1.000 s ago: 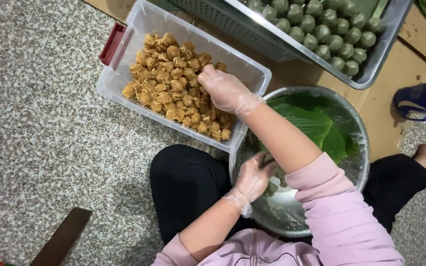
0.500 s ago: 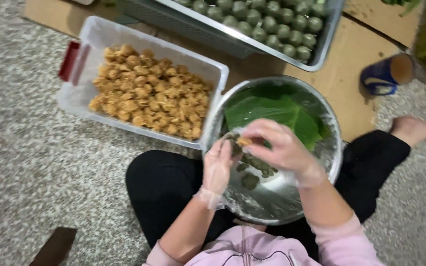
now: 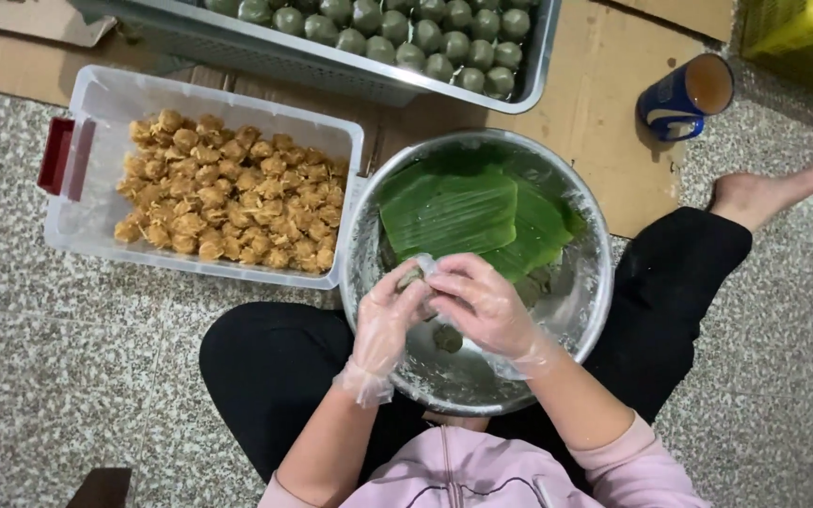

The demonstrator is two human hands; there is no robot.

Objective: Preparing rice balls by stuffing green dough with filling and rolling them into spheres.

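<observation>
We sat cross-legged on the speckled floor with the steel bowl between our knees. Both our hands were in thin clear gloves and met over the bowl's middle. Our left hand cupped a small grey-green lump of dough, fingers curled around its near side. Our right hand closed over it from the other side, fingertips pressed to the lump, so the two hands touched each other and hid most of it; only its top edge showed between the thumbs. What was inside the lump we could not tell.

Green leaves lay flat in the far half of the bowl, just beyond our fingers. A dark green smear of dough sat on the bowl's bottom, below our hands.

To the left, touching the bowl's rim, stood a clear plastic box with a red clasp, holding many small golden-brown balls packed close in rows. Beyond both, a metal tray held rows of round green dumplings. Flattened cardboard lay under tray and bowl, and a blue cup lay tipped on its right part. A yellow crate showed at the top right corner. Our bare foot rested at the right, well apart from the bowl.
</observation>
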